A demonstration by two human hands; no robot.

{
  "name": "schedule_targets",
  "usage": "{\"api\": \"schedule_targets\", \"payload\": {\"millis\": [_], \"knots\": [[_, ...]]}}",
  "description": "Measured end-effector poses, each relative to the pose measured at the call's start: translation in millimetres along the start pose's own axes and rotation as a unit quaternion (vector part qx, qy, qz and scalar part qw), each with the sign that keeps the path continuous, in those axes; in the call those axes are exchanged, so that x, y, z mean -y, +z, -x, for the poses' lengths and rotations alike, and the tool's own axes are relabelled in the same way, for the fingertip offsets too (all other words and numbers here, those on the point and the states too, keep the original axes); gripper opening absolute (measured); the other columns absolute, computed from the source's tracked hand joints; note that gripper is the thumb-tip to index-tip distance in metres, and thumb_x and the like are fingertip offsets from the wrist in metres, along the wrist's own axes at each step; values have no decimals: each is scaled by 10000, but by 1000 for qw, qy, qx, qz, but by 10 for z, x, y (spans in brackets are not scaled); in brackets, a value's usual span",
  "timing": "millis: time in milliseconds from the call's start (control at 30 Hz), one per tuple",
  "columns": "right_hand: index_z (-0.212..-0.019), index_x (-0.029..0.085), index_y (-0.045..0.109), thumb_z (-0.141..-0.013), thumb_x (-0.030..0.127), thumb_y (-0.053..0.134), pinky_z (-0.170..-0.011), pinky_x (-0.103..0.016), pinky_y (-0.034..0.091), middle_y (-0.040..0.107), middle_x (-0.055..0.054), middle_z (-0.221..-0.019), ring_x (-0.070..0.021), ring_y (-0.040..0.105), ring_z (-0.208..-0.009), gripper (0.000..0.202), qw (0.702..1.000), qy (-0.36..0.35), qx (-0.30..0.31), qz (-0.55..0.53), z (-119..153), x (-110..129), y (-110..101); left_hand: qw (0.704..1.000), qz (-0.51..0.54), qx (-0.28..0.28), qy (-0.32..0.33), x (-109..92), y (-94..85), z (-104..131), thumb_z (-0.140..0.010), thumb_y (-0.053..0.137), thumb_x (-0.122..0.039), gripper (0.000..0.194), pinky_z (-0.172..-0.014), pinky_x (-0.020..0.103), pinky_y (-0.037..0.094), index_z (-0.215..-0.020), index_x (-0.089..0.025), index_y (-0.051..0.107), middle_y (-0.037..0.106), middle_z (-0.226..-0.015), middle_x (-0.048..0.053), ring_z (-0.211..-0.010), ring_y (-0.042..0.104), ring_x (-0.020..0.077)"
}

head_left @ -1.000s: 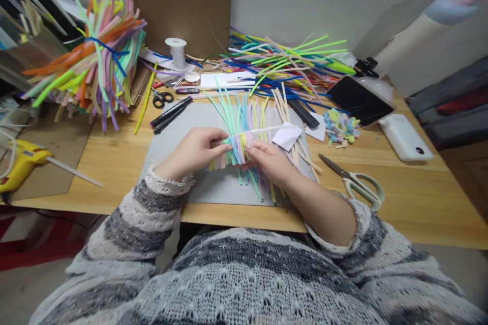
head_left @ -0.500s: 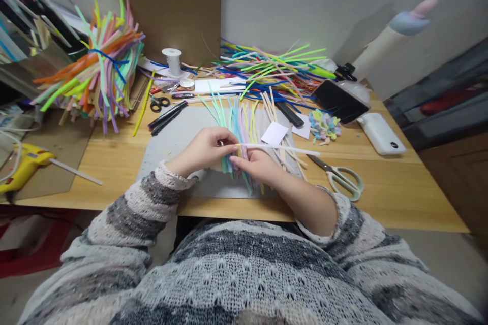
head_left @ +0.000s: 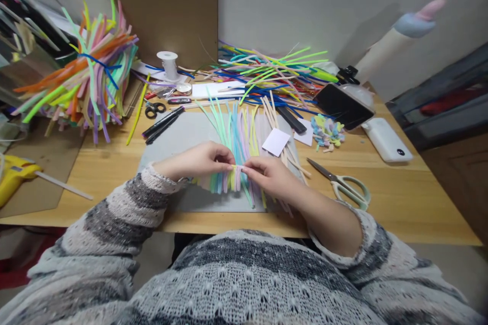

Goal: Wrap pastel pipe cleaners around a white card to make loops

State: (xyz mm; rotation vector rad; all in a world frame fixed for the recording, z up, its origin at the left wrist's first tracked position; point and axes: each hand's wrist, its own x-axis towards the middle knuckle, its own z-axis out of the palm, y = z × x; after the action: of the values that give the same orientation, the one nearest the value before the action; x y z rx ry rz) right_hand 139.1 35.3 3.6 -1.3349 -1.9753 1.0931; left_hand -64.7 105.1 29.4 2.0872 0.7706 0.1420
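Observation:
A short row of pastel pipe cleaners point(head_left: 225, 183), in blue, yellow and lilac, hangs between my hands over a grey mat point(head_left: 206, 204). My left hand point(head_left: 204, 159) is closed, its thumb and fingers pinching the top edge of this row. Closed too, my right hand point(head_left: 271, 176) pinches at the row's right end, by a pale pipe cleaner; its fingertips partly hide what they grip. Behind the hands, long loose pipe cleaners point(head_left: 237, 127) in mint, blue, lilac and yellow lie fanned on the mat. A small white card point(head_left: 276, 141) rests on beige ones near my right hand.
Scissors point(head_left: 345, 185) lie to the right, near a heap of pastel scraps point(head_left: 328, 131) and a white device point(head_left: 387, 139). Black pens point(head_left: 163, 124) and small scissors point(head_left: 154, 109) lie left. A yellow glue gun point(head_left: 17, 175) and a pipe-cleaner bundle point(head_left: 99, 68) are further left.
The long pale pipe cleaner that stuck out rightward over my right hand no longer extends there. Both hands sit lower in view, and my right fingers have shifted to the row's right end.

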Motion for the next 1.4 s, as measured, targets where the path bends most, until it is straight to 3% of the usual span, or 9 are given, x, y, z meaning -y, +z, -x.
{"api": "schedule_targets", "payload": {"millis": [100, 167, 300, 633, 900, 1100, 1233, 1400], "knots": [[-749, 183, 617, -860, 336, 520, -567, -257, 374, 560, 14, -634, -116, 499, -600, 213, 998, 33, 11, -61, -5, -39, 16, 1000, 24, 17, 6, 6, 102, -7, -837, 558, -356, 224, -610, 236, 449, -869, -163, 665, 680, -751, 28, -668, 593, 135], [-739, 185, 606, -854, 355, 527, -547, -254, 371, 545, 17, -615, -110, 485, -575, 220, 994, 53, 30, -95, -2, -43, 18, 999, 29, -16, -1, -1, 183, -4, -847, 549, -348, 225, -573, 231, 435, -821, -152, 656, 658, -695, 24, -614, 574, 126], [-710, 181, 586, -859, 366, 526, -534, -246, 366, 518, 21, -596, -97, 463, -562, 245, 989, 64, 61, -115, 10, -24, 5, 997, 68, -26, -8, -22, 288, 20, -863, 535, -310, 203, -567, 219, 431, -799, -150, 642, 649, -662, 12, -592, 583, 112], [-743, 153, 608, -858, 306, 538, -600, -248, 401, 575, 4, -678, -86, 499, -616, 203, 981, 55, 92, -164, 29, -15, -36, 989, 140, 21, -38, 4, 267, 28, -858, 554, -336, 221, -620, 224, 448, -819, -142, 654, 667, -717, 17, -642, 597, 108], [-813, 149, 620, -905, 269, 457, -663, -263, 422, 621, -30, -757, -117, 554, -719, 223, 996, 8, 69, -53, 68, -2, -24, 995, 98, -9, -36, -51, 299, 37, -859, 549, -304, 163, -623, 226, 438, -853, -159, 624, 667, -728, -1, -643, 600, 105], [-788, 149, 568, -897, 247, 460, -630, -269, 397, 570, -34, -732, -128, 513, -694, 182, 996, -25, 10, 80, 113, 14, 16, 999, 23, -43, -18, -53, 326, 44, -864, 543, -317, 179, -622, 239, 409, -816, -166, 627, 640, -701, -4, -654, 567, 112], [-834, 146, 556, -905, 208, 423, -676, -267, 411, 573, -45, -784, -130, 517, -745, 163, 996, -51, 37, 65, 122, 23, 36, 999, -9, -49, -1, -42, 336, 44, -846, 552, -261, 122, -609, 243, 387, -816, -163, 617, 623, -704, -6, -649, 539, 112], [-755, 163, 541, -877, 233, 475, -583, -240, 379, 541, 0, -679, -106, 490, -639, 155, 998, 5, 49, 31, 126, 36, 35, 997, -51, -53, 24, -87, 339, 72, -847, 549, -248, 122, -649, 262, 391, -844, -158, 631, 631, -746, 10, -700, 543, 129]]}}
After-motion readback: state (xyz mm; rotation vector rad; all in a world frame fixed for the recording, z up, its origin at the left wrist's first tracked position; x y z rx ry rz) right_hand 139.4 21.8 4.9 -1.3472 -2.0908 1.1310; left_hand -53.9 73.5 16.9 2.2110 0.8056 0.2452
